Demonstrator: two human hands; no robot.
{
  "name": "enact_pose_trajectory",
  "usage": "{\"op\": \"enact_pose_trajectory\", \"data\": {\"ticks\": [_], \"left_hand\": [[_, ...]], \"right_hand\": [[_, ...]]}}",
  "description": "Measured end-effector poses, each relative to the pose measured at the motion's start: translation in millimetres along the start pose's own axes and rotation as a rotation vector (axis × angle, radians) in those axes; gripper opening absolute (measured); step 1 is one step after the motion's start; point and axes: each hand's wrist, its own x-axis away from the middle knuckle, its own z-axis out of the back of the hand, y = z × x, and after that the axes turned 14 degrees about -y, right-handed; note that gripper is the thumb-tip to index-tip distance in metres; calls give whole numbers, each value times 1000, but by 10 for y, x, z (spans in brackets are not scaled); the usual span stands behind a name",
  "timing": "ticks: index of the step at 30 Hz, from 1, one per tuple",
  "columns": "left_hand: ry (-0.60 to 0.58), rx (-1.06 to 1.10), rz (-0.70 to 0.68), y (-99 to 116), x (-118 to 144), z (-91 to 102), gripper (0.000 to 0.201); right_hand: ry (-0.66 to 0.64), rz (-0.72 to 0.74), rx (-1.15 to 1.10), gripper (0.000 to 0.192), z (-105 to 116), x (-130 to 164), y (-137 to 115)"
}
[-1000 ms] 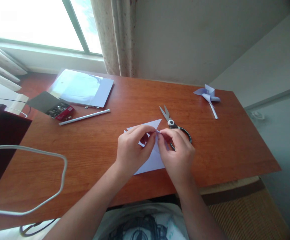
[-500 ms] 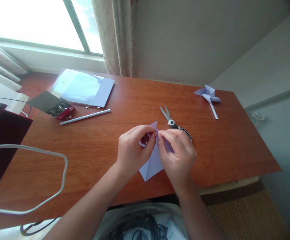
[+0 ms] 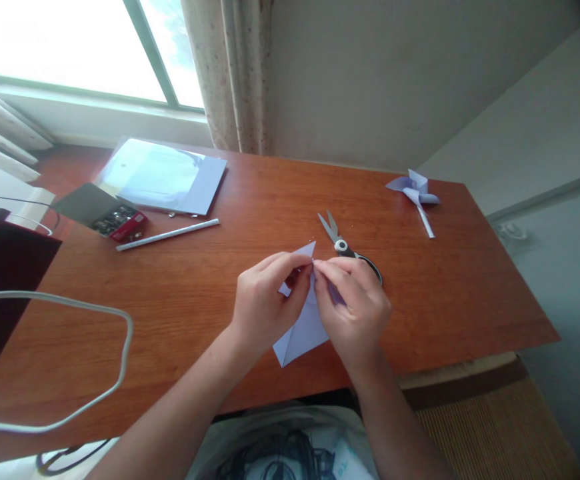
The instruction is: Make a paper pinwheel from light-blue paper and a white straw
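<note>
A folded pale lilac sheet of paper (image 3: 304, 333) lies at the front of the table, partly hidden under both hands. Above it, my left hand (image 3: 267, 293) is closed, with thumb and index finger pinched together. My right hand (image 3: 354, 303) is pinched too, its fingertips meeting those of the left. Whatever tiny thing is between the fingertips is too small to make out. Just beyond my right hand, scissors (image 3: 341, 246) with black-and-white handles rest with their blades apart. One pointed corner of the paper sticks up past my fingers.
At the table's (image 3: 180, 347) far right lies a paper pinwheel (image 3: 417, 190) on a white stick. To the left are a rolled white paper stick (image 3: 167, 235), an open box of small metal pieces (image 3: 120, 220) and a clear folder with paper (image 3: 163, 177). A white cable (image 3: 129, 340) loops over the left side.
The paper's near corner has shifted slightly left and toward me. Both hands keep their pinch at nearly the same spot. The view has moved a little.
</note>
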Motion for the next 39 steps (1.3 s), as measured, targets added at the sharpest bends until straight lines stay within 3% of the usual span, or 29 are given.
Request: {"op": "enact_pose_trajectory", "data": {"ticks": [17,26,32,39], "left_hand": [[-10,246,105,2,-29,22,5],[-7,253,119,-16,-26,12,6],[-26,228,78,0,-34,7,7],[-58,109,-26,-7,-26,10,8]], "right_hand": [[-99,-72,-234,21,93,5,-43],[-161,-176,-410,24,133,5,-65],[-257,-376,-739,14,181,-38,42],[-315,-393,-756,5,138,-60,186]]}}
